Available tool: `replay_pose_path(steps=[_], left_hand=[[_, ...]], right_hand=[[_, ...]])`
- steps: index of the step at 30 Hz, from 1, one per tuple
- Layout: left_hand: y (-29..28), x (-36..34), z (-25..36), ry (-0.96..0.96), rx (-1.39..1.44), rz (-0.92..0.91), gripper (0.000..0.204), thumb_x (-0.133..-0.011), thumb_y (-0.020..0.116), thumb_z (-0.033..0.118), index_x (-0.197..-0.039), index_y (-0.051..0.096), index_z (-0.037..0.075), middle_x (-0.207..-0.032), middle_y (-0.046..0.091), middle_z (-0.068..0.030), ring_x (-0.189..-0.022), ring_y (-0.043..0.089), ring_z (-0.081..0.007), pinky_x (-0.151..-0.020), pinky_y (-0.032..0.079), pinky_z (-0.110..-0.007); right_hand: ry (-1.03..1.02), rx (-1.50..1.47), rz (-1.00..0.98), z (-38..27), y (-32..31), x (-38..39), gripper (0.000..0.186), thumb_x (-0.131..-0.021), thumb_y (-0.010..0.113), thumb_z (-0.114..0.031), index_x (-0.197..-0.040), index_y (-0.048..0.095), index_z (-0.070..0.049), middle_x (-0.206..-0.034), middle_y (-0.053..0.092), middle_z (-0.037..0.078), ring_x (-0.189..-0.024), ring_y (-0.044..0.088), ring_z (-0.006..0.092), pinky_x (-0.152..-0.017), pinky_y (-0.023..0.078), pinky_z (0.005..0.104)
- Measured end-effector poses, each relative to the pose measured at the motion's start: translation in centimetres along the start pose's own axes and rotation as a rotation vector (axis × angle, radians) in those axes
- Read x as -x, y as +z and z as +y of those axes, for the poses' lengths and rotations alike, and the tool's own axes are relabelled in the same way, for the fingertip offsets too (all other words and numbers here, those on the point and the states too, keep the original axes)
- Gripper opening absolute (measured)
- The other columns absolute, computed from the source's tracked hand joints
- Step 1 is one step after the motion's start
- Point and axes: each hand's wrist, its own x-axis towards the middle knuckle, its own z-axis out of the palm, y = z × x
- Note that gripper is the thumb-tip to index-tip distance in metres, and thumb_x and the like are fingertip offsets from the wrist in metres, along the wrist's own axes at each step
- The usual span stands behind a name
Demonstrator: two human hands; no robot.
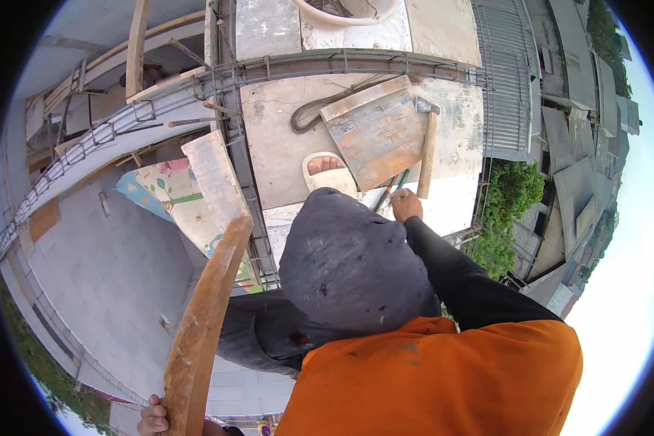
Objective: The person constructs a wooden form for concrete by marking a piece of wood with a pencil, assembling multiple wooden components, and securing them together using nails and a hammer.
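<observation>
My left hand sits at the bottom edge, fingers wrapped around the lower end of a long brown wooden plank that rises toward the middle. My right hand, at the end of a dark sleeve, is closed around a thin tool with red and green handles. It rests on the concrete slab, just beside the end of a hammer's wooden handle. The hammer leans against a weathered wooden board. My raised grey-trousered knee hides part of the slab; my sandalled foot stands by the board.
A steel rebar cage runs across the slab's far side and another rebar beam runs down its left edge. A pale plank and a painted sheet lie to the left. Paved ground lies far below; roofs and bushes are at right.
</observation>
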Motion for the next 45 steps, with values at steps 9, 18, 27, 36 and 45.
replay_pose_path(steps=[9, 18, 27, 36, 45], left_hand=[[-1.6, 2.1, -0.5, -0.094, 0.052, -0.032, 0.058, -0.113, 0.026, 0.045, -0.136, 0.042, -0.006, -0.093, 0.064, -0.0223, -0.074, 0.069, -0.0322, -0.062, 0.06, -0.045], [-3.3, 3.6, 1.6, -0.621, 0.399, 0.029, 0.074, -0.083, 0.07, 0.067, -0.127, 0.04, 0.016, -0.103, 0.051, -0.0071, -0.103, 0.057, -0.0231, -0.113, 0.042, -0.051], [-2.7, 4.1, 0.9, -0.522, 0.564, 0.024, 0.066, -0.085, 0.069, 0.062, -0.125, 0.041, 0.017, -0.103, 0.052, -0.0086, -0.108, 0.058, -0.0249, -0.113, 0.043, -0.051], [-1.9, 3.8, 0.9, -0.504, 0.545, 0.138, 0.065, -0.081, 0.075, 0.05, -0.124, 0.043, 0.015, -0.106, 0.054, -0.0082, -0.108, 0.059, -0.0249, -0.12, 0.035, -0.06], [-0.5, 1.5, 2.2, -0.574, 0.625, 0.244, 0.082, -0.072, 0.089, 0.059, -0.123, 0.048, 0.009, -0.095, 0.056, -0.0065, -0.093, 0.062, -0.0205, -0.095, 0.055, -0.045]], right_hand=[[-0.94, 0.565, 0.32, -21.5, -3.2, -11.5, 0.052, -0.087, 0.07, -0.019, -0.137, 0.058, -0.014, -0.141, 0.06, 0.014, -0.13, 0.056, 0.0344, -0.118, 0.034, 0.0575], [-1.029, 1.073, -0.166, -25.9, -10.5, -11.3, 0.059, -0.086, 0.073, -0.023, -0.137, 0.049, -0.007, -0.13, 0.066, 0.019, -0.124, 0.062, 0.0344, -0.118, 0.034, 0.0592], [-1.272, 0.904, -0.046, -26.7, -18.6, -6.0, 0.066, -0.079, 0.076, -0.02, -0.141, 0.054, -0.012, -0.126, 0.061, 0.019, -0.121, 0.06, 0.0387, -0.101, 0.052, 0.0492], [-1.228, 0.88, 0.156, -31.6, -27.3, 5.8, 0.063, -0.076, 0.074, -0.025, -0.135, 0.058, -0.01, -0.123, 0.063, 0.016, -0.122, 0.058, 0.0338, -0.099, 0.055, 0.0465], [-1.557, 0.408, 0.512, -34.1, -37.2, 19.5, 0.052, -0.076, 0.074, -0.025, -0.122, 0.058, -0.006, -0.101, 0.068, 0.017, -0.089, 0.07, 0.0358, -0.08, 0.056, 0.0456]])
